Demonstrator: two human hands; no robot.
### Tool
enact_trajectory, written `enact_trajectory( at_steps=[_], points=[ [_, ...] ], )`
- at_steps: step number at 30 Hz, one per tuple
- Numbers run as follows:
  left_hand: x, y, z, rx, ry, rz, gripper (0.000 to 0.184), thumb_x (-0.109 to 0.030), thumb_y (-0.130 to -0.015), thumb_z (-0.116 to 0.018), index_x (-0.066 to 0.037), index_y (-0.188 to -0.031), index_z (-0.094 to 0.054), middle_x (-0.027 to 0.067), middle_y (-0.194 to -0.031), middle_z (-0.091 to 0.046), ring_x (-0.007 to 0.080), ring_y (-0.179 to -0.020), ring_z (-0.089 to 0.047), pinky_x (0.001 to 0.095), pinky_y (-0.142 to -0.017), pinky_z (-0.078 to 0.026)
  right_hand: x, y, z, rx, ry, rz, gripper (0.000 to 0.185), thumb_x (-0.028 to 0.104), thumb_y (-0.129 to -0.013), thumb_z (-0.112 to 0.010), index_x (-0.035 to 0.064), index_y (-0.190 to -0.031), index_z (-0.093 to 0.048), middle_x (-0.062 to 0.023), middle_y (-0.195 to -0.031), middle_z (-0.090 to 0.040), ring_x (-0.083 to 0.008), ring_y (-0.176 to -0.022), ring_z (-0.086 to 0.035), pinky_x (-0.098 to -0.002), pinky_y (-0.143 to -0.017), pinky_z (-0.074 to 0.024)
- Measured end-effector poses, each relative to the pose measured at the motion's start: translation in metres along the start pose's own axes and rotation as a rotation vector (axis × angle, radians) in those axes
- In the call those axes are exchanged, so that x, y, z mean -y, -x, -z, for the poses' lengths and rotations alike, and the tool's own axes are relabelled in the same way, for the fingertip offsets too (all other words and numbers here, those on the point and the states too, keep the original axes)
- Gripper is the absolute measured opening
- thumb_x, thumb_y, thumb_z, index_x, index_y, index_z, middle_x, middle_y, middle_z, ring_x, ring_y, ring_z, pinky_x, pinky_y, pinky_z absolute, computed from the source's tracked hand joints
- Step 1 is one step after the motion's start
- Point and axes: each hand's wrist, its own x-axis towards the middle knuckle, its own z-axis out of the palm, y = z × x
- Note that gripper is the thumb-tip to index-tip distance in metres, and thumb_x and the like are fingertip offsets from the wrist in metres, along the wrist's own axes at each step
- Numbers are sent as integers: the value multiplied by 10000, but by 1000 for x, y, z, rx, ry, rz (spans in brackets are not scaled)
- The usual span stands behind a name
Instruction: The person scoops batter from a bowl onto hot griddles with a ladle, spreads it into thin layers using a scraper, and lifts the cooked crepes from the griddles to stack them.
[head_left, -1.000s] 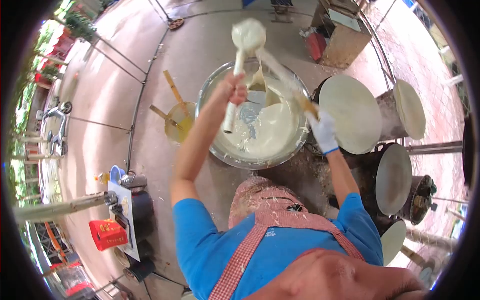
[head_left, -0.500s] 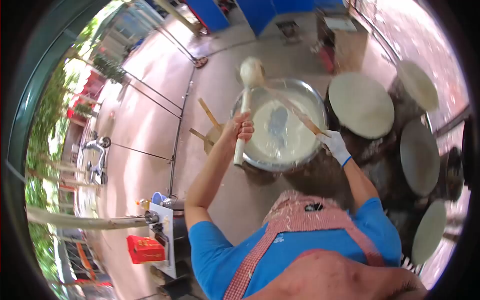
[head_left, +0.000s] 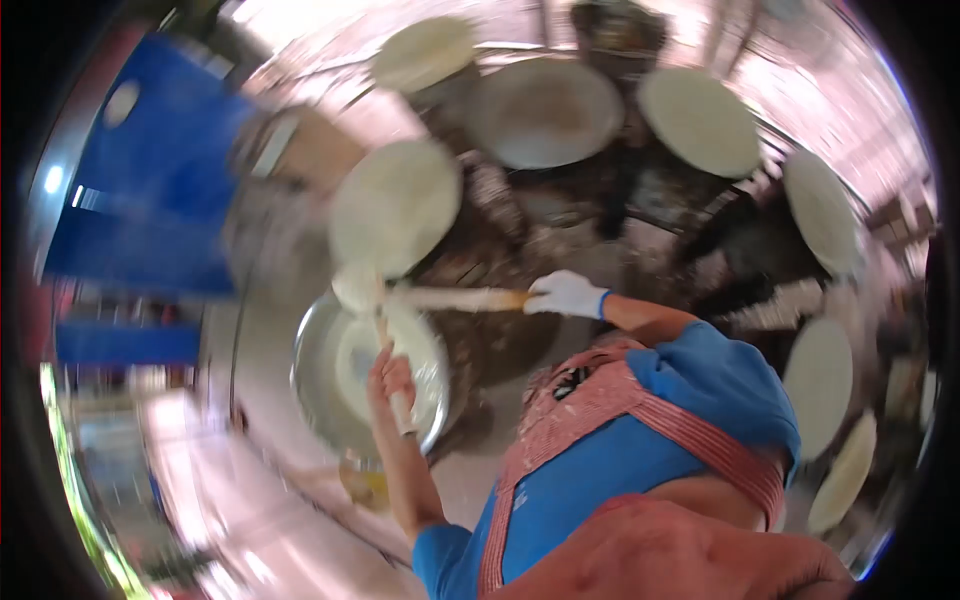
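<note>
The bare left hand [head_left: 392, 380] curls its fingers round the pale handle of a batter-coated ladle [head_left: 382, 328], whose head sits left of the frame's centre, at the upper edge of a metal basin [head_left: 430, 380] of batter. The white-gloved right hand [head_left: 567, 294] grips the wooden end of a long paddle [head_left: 460, 299], which runs leftward to the ladle's head; contact is unclear. Just above, upper left of centre, is a pale-topped griddle [head_left: 397, 208]. Good handling seems to call for a level ladle, a steady wrist and the paddle close by to check drips.
</note>
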Motion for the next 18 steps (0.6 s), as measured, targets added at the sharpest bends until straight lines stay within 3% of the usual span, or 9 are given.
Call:
enact_trajectory(
  at_steps=[2,4,6,8,9,10,13,15,18],
  points=[
    [27,-47,-1,-109,12,-129,355,-158,-906,-368,123,-1121,-346,26,-593,-373,106,-375,-333,208,-333,-345,-48,39,20,-136,155,64,446,485,-741,-533,70,-866,-636,-178,-771,-593,-322,-732,-577,-394,-656,-442],
    [37,-108,7,-57,229,219,350,-119,-902,-363,111,-1158,-301,61,-655,-418,112,-395,-382,223,-361,-396,-99,72,43,-115,146,-50,461,517,-748,-504,91,-859,-639,-186,-814,-595,-346,-795,-566,-408,-690,-436],
    [53,-161,10,-248,-345,-166,320,-99,-889,-393,99,-1138,-359,125,-794,-505,154,-566,-506,228,-491,-471,-126,109,71,-219,85,-186,344,431,-764,-544,141,-929,-628,-128,-813,-612,-295,-763,-595,-371,-652,-460],
    [78,-215,1,96,-9,322,293,-112,-888,-402,101,-1089,-425,133,-780,-544,160,-526,-512,217,-475,-480,-140,146,110,-397,228,-206,305,395,-760,-561,145,-920,-631,-108,-787,-617,-272,-736,-601,-349,-643,-470],
    [119,-222,-51,-111,-240,68,267,-124,-897,-385,76,-1068,-431,64,-676,-480,102,-432,-423,200,-388,-420,-150,156,127,-502,282,-205,305,397,-758,-562,141,-907,-635,-105,-789,-618,-276,-739,-599,-351,-644,-471],
    [116,-254,-52,93,-3,424,234,-119,-897,-386,55,-1044,-439,20,-615,-408,68,-425,-379,184,-361,-374,-158,161,147,-575,313,-303,312,406,-756,-563,132,-886,-634,-112,-797,-618,-279,-748,-599,-362,-637,-468],
    [142,-311,-108,171,-378,295,130,-133,-889,-430,-11,-908,-472,-15,-557,-322,60,-401,-325,190,-309,-281,-178,150,202,-810,295,-548,350,394,-780,-543,69,-876,-630,-172,-772,-612,-325,-737,-596,-398,-642,-454],
    [142,-359,-138,1,-512,239,183,-77,-838,-515,-134,-919,-361,-12,-550,-312,64,-387,-312,185,-300,-243,-170,129,235,-937,181,-368,366,354,-783,-565,51,-983,-603,-194,-846,-611,-325,-810,-596,-376,-688,-460],
    [151,-431,-166,56,-1142,-92,308,-63,-788,-549,-195,-911,-300,7,-534,-333,81,-350,-299,239,-290,-235,-144,80,266,-1019,299,-8,388,303,-778,-582,93,-1103,-552,-173,-912,-610,-331,-845,-588,-373,-710,-463]
  ],
)
